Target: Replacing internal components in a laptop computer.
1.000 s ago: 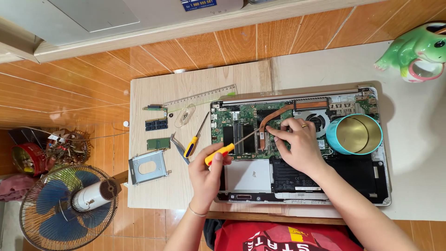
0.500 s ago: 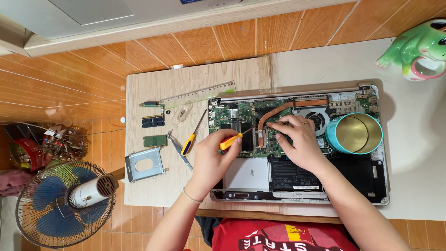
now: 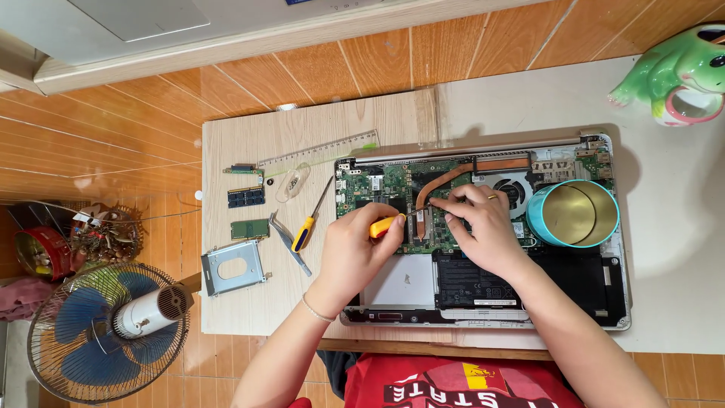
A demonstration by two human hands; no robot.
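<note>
An opened laptop (image 3: 604,302) lies bottom-up on the table, its green circuit board (image 3: 377,185), copper heat pipe (image 3: 453,175) and black battery (image 3: 468,283) exposed. My left hand (image 3: 351,253) grips a yellow-handled screwdriver (image 3: 384,225) whose tip points right onto the board near the heat pipe. Beside the tip, the fingers of my right hand (image 3: 483,230) rest on the board, pinching at the same spot. What lies under the fingertips is hidden.
A teal round tin (image 3: 572,213) sits on the laptop's right side. Left of the laptop lie a second yellow screwdriver (image 3: 306,230), tweezers (image 3: 291,245), a clear ruler (image 3: 317,155), memory modules (image 3: 246,196), and a metal drive bracket (image 3: 232,267). A floor fan (image 3: 106,329) stands lower left; a green frog figure (image 3: 676,72) upper right.
My left hand has moved up and right with the screwdriver, bringing its tip to the spot by the heat pipe where my right fingers rest. The right hand has stayed put.
</note>
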